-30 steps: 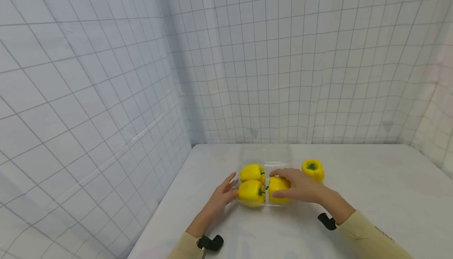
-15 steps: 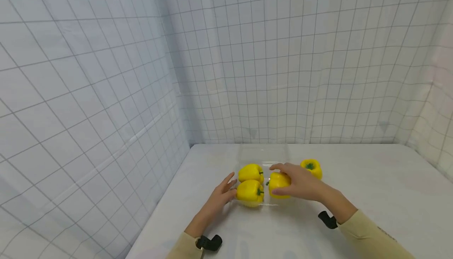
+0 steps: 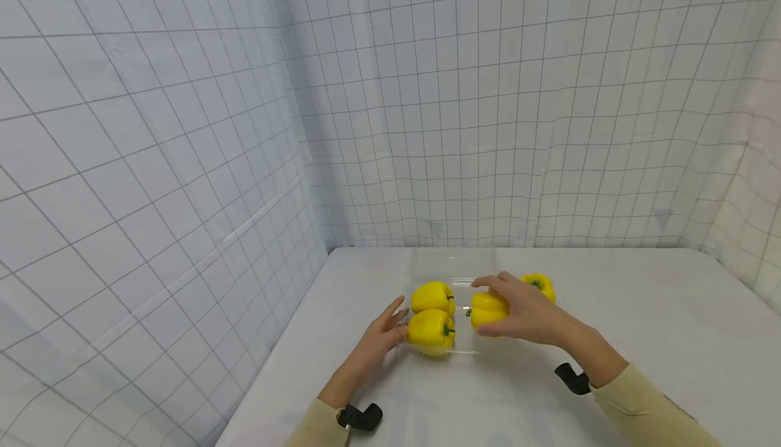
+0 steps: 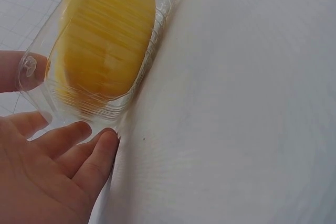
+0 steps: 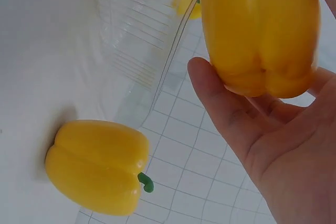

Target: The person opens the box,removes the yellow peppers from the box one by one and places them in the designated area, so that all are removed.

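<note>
My right hand [image 3: 529, 311] grips a yellow bell pepper [image 3: 488, 310], thumb and fingers spread round it. In the right wrist view this bell pepper [image 5: 260, 30] is held above the rim of a clear plastic container [image 5: 157, 72]. My left hand [image 3: 377, 342] rests its relaxed fingers against the left end of the clear container [image 3: 466, 351]. Two yellow bell peppers lie inside it on the left, a rear one [image 3: 432, 297] and a front one [image 3: 431, 329]. The left wrist view shows left fingertips [image 4: 79, 135] at the container's ribbed end wall, beside a pepper [image 4: 107, 35].
Another yellow bell pepper [image 3: 540, 285] lies on the white table [image 3: 641, 325], right of the container and partly behind my right hand. The container's transparent lid [image 3: 453, 262] lies open at the back. Grid-patterned curtains [image 3: 464, 128] enclose the left, back and right.
My right hand has lifted the bell pepper from the right part of the container, moving up and slightly right. The left hand has barely moved.
</note>
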`<act>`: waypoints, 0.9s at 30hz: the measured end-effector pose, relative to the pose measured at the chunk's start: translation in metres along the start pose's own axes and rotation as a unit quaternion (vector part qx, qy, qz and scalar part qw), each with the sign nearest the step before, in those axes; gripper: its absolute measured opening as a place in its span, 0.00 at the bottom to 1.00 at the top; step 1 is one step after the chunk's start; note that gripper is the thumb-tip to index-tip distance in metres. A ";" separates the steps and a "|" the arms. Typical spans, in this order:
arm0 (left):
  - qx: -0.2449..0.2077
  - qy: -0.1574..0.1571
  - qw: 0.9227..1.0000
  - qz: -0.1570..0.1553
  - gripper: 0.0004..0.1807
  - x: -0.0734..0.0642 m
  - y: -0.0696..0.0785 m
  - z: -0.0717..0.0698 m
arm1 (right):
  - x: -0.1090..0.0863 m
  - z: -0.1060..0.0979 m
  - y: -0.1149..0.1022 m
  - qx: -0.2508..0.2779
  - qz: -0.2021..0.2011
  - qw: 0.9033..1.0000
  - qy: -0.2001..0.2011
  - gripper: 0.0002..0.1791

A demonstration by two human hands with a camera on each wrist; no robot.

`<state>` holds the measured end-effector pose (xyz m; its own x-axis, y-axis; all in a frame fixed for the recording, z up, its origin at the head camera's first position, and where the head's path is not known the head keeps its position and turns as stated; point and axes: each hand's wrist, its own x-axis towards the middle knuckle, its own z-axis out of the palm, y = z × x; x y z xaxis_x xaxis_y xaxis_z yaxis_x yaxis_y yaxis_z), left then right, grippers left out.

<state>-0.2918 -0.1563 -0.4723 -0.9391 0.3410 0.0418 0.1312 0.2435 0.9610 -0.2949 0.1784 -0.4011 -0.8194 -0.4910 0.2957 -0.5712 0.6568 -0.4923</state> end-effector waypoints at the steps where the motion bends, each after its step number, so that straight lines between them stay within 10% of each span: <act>1: -0.002 -0.002 1.000 0.002 0.39 0.000 0.000 0.000 | -0.001 -0.002 -0.001 0.000 -0.003 1.000 0.001 0.41; 27: -0.005 -0.009 1.000 0.006 0.39 -0.002 0.002 -0.001 | -0.014 -0.030 0.011 -0.013 -0.006 0.997 0.071 0.36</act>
<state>-0.2903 -0.1578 -0.4704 -0.9313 0.3610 0.0484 0.1391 0.2295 0.9633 -0.2912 0.2093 -0.3863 -0.8095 -0.4142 0.4162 -0.5811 0.6668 -0.4666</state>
